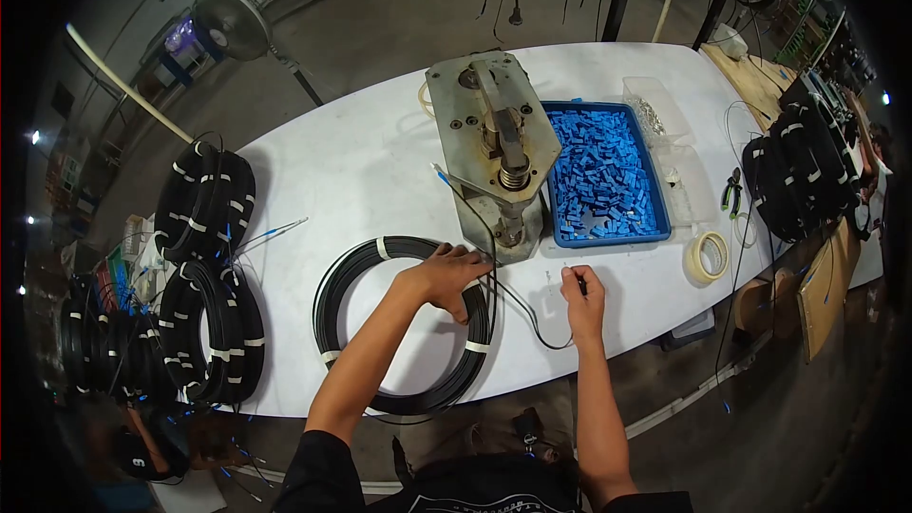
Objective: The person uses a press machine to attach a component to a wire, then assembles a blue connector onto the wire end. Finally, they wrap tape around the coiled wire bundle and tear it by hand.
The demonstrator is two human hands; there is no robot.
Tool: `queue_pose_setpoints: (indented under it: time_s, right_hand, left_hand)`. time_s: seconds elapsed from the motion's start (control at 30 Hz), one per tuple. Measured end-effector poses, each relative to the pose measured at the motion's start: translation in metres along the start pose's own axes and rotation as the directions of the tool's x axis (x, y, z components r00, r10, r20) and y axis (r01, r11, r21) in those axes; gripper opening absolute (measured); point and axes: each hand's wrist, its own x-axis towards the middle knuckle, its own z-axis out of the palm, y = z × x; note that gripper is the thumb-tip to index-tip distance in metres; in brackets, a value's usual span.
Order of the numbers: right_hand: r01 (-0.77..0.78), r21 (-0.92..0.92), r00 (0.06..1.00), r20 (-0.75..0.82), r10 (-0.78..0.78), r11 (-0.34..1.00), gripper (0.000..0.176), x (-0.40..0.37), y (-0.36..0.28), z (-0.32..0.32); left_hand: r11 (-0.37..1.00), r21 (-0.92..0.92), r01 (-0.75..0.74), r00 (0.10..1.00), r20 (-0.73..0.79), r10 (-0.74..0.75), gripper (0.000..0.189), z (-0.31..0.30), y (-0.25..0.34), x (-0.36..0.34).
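Note:
A coil of black cable (pixel 339 328), bound with white tape, lies flat on the white table in front of me. My left hand (pixel 445 280) rests over the coil's upper right side, fingers spread and thumb apart towards the ring's inside. From there a loose length of black cable (pixel 532 319) curves across to my right hand (pixel 583 296), which is closed in a pinch on it. The tip between those fingers is too small to make out. Just beyond my left hand stands a metal hand press (pixel 494 133) with a lever. A blue-tipped cable end (pixel 441 173) lies against its left side.
A blue tray (pixel 617 239) of small blue parts sits right of the press. Beside it are clear plastic boxes (pixel 686 192), a tape roll (pixel 705 258) and pliers (pixel 731 193). More black coils (pixel 211 332) stand at the left, others (pixel 798 171) at the right.

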Motion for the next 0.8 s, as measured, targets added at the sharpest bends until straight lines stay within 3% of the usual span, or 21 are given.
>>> queue_pose_setpoints:
  time_s: [0.07, 0.1, 0.17, 0.23, 0.27, 0.33, 0.37, 0.4, 0.43, 0.47, 0.5, 0.6, 0.63, 0.7, 0.73, 0.8]
  right_hand:
    - [0.053, -0.024, 0.998, 0.016, -0.052, 0.998, 0.02, 0.004, 0.0, 0.005]
    - [0.146, -0.221, 0.988, -0.01, -0.152, 0.964, 0.02, 0.004, -0.007, 0.005]
    - [0.187, -0.25, 0.979, -0.034, -0.202, 0.95, 0.021, 0.01, 0.004, -0.005]
    - [0.219, -0.259, 0.969, -0.056, -0.241, 0.941, 0.019, 0.01, 0.002, -0.014]
    - [0.218, -0.264, 0.969, -0.058, -0.241, 0.94, 0.019, 0.009, 0.001, -0.017]
    - [-0.054, 0.222, 0.994, -0.078, 0.072, 0.974, 0.014, 0.011, -0.002, -0.022]
    - [-0.063, 0.521, 0.996, -0.019, 0.085, 0.851, 0.025, 0.016, 0.014, -0.028]
    - [-0.063, 0.524, 0.996, -0.019, 0.086, 0.849, 0.025, 0.014, 0.01, -0.027]
    - [-0.12, 0.812, 0.991, 0.061, 0.122, 0.571, 0.033, 0.011, 0.004, -0.026]
    - [-0.17, 0.965, 0.981, 0.147, 0.124, 0.2, 0.042, 0.007, 0.001, -0.025]
    - [-0.262, 0.965, 0.965, 0.262, -0.025, -0.018, 0.055, 0.005, 0.003, -0.026]
    - [-0.278, 0.956, 0.96, 0.274, -0.053, -0.095, 0.058, -0.008, 0.006, -0.02]
    - [-0.281, 0.955, 0.959, 0.277, -0.055, -0.092, 0.058, -0.009, 0.007, -0.019]
    - [-0.377, 0.923, 0.912, 0.356, -0.203, -0.078, 0.058, -0.012, 0.013, -0.019]
    - [-0.377, 0.923, 0.912, 0.355, -0.205, -0.075, 0.058, -0.01, 0.018, -0.02]
    - [-0.553, 0.804, 0.801, 0.585, -0.124, 0.22, 0.053, -0.006, 0.023, -0.019]
  left_hand:
    - [1.0, 0.006, 0.016, 0.999, 0.04, -0.016, 0.106, 0.0, -0.002, -0.003]
    - [1.0, -0.001, -0.005, 1.0, 0.021, 0.005, 0.104, 0.002, -0.006, -0.005]
    - [0.999, -0.004, -0.037, 0.999, 0.008, 0.037, 0.102, 0.004, -0.014, -0.005]
    - [0.983, -0.183, 0.029, 0.998, -0.054, -0.04, 0.094, 0.002, -0.014, -0.004]
    - [0.982, -0.185, 0.024, 0.998, -0.053, -0.035, 0.094, 0.001, -0.012, 0.001]
    - [0.937, -0.324, 0.131, 0.991, 0.046, -0.123, 0.093, -0.006, -0.005, 0.013]
    - [0.941, -0.319, 0.109, 0.991, -0.034, -0.127, 0.085, 0.003, -0.008, 0.014]
    - [0.942, -0.317, 0.111, 0.991, -0.031, -0.128, 0.085, 0.005, -0.007, 0.01]
    - [0.955, -0.29, 0.057, 0.993, -0.086, -0.085, 0.086, 0.005, -0.008, 0.005]
    - [0.965, -0.261, 0.004, 0.99, -0.138, -0.041, 0.087, 0.007, -0.007, 0.001]
    - [0.962, -0.273, -0.013, 0.978, -0.204, -0.044, 0.086, 0.012, -0.007, 0.001]
    - [0.967, -0.251, 0.041, 0.969, -0.226, -0.1, 0.08, 0.018, -0.007, 0.008]
    - [0.95, -0.308, 0.055, 0.958, -0.252, -0.137, 0.061, 0.014, -0.001, 0.008]
    - [0.949, -0.301, 0.093, 0.933, -0.305, -0.188, 0.052, 0.022, -0.001, 0.016]
    - [0.947, -0.295, 0.131, 0.904, -0.357, -0.236, 0.046, 0.025, 0.001, 0.019]
    - [0.955, -0.243, 0.173, 0.866, -0.425, -0.265, 0.04, 0.034, 0.004, 0.022]
